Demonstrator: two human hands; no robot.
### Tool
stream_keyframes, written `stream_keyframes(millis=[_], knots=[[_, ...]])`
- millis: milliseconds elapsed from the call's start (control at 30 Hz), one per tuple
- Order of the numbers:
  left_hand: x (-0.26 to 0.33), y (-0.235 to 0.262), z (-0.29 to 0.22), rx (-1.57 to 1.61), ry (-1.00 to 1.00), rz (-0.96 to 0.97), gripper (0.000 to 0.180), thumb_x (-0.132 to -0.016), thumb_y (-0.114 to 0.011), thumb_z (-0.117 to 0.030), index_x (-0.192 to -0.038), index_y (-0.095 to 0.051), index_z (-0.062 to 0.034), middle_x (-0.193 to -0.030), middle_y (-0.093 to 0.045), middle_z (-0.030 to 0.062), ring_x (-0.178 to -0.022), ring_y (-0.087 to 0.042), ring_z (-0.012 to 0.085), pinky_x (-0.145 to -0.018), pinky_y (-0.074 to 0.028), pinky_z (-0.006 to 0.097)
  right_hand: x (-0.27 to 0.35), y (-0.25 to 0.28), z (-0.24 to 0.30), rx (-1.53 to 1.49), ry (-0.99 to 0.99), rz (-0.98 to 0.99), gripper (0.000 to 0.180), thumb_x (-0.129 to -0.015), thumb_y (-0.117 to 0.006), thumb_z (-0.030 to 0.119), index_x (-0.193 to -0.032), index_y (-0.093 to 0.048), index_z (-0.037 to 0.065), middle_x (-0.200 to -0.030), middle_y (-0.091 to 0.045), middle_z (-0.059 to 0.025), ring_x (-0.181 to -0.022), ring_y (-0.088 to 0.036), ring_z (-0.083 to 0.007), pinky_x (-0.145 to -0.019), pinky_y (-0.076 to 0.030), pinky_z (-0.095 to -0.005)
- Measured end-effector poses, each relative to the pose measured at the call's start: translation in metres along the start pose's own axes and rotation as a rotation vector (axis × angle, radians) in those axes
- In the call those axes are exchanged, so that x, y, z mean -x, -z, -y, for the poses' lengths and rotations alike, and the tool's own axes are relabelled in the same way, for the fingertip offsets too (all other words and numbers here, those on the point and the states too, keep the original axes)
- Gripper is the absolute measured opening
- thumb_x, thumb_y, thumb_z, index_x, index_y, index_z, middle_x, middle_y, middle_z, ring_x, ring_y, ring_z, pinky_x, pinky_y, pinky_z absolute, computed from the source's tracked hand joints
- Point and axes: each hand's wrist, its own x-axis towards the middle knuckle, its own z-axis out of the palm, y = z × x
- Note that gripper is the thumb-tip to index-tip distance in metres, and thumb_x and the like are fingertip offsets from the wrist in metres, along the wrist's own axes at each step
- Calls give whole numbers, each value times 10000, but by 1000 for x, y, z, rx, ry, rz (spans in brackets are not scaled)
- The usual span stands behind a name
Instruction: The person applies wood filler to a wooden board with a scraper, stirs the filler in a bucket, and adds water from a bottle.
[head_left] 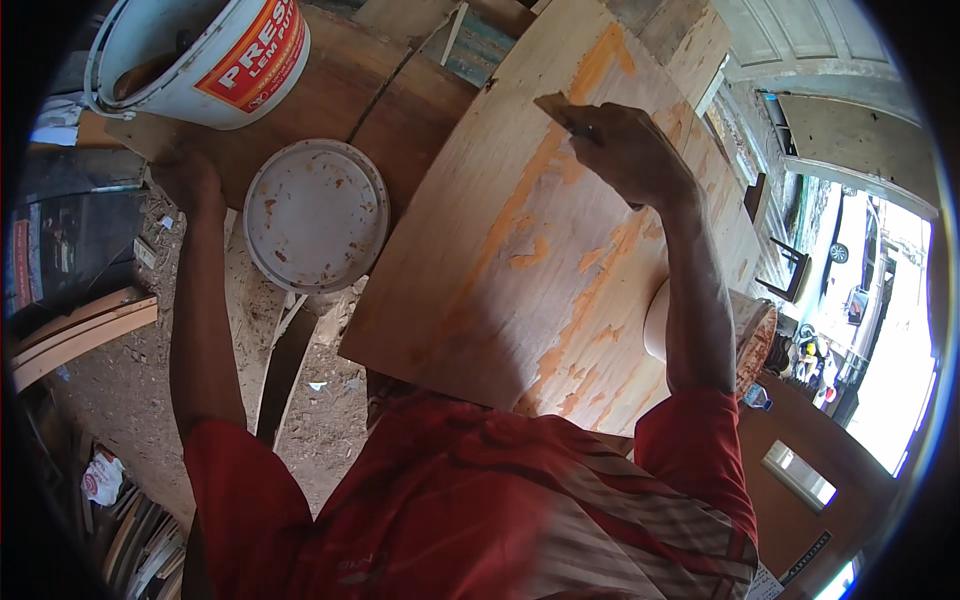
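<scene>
My right hand (630,150) is closed on a putty knife (552,103), its brownish blade pointing left over a large plywood panel (440,270). Orange putty (530,253) lies on the panel in long streaks and ragged patches. At the far left, my left hand (190,183) is closed beside the end of a brown board, below a white bucket (225,70). A flat tan piece shows at its fingers; whether the hand grips that or the board's edge is unclear. Between my arms lies a round white lid (316,215) with dried orange specks.
A second putty-smeared bucket (755,340) stands behind my right forearm. Curved wood strips (85,335) and stacked offcuts (150,550) are at the left over a dirt floor (130,400). A dark stool (790,270) stands near the bright opening at right, with a vehicle outside.
</scene>
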Motion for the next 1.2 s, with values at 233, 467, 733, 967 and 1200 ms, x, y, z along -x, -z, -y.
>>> stream_keyframes(millis=[233,467,733,967,1200], knots=[[-18,-2,26,-6,-18,-7,629,-992,-606,-342,-1302,-480,191,-1267,-613,338,-1143,-650,424,-957,-527,476,-22,-23,-29,225,129,-223,414,-953,-582,104,-1355,-674,145,-953,-625,-124,-802,-649,-269,-785,-530,-421],[-8,-4,16,32,34,-70,619,-987,-608,-329,-1308,-475,184,-1271,-608,339,-1130,-655,429,-973,-529,489,-20,-19,-17,225,170,-284,396,-962,-576,75,-1337,-683,141,-950,-634,-134,-812,-658,-295,-800,-536,-438],[-1,-2,-7,68,156,-3,612,-979,-617,-305,-1319,-460,178,-1293,-598,332,-1162,-642,421,-995,-520,476,-34,-27,-30,126,109,-230,379,-970,-559,116,-1331,-677,118,-954,-631,-168,-850,-668,-312,-807,-533,-442],[-16,-7,36,89,15,-7,611,-977,-616,-270,-1342,-423,180,-1293,-586,328,-1163,-644,413,-975,-538,463,-30,-43,-36,88,226,-310,380,-961,-583,106,-1331,-672,126,-925,-631,-172,-847,-667,-333,-807,-528,-454],[10,0,-13,83,49,-4,613,-984,-617,-278,-1354,-421,170,-1313,-579,323,-1184,-635,403,-972,-541,456,-23,-36,-38,159,201,-285,400,-957,-580,142,-1346,-651,194,-932,-625,-173,-879,-668,-346,-802,-558,-461]])
